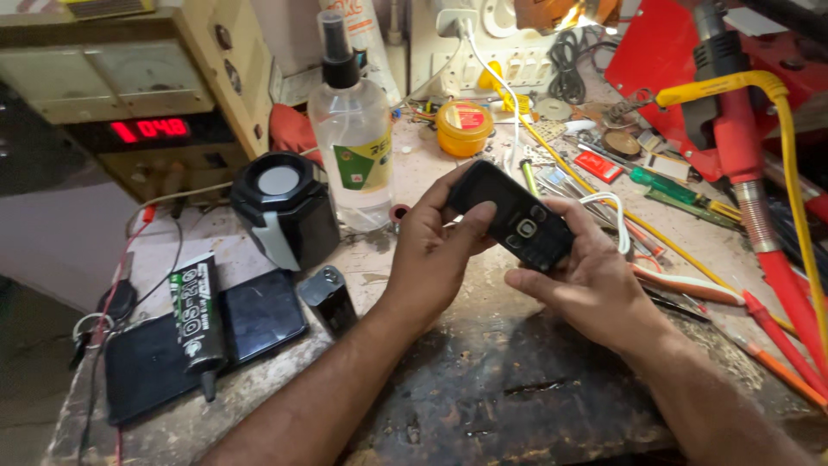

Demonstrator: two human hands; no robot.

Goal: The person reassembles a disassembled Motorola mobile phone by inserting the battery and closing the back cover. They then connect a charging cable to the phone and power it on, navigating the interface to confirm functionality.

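Note:
A small black keypad phone (511, 216) is held in both hands above the worn workbench (483, 388). My left hand (435, 250) grips its upper end, thumb lying across the screen. My right hand (595, 276) cradles the lower end from below, fingers wrapped around the keypad side. The phone is tilted, top end pointing up and left. A white cable (612, 211) loops just behind my right hand.
A clear spray bottle (354, 129) and black speaker (285, 207) stand left of the hands. A black tube (197, 315) lies on dark flat devices (250, 324). A power supply with red display (147, 129) sits far left. Tools, a yellow tin (464, 128) and a red hot-air gun (733, 129) crowd the right.

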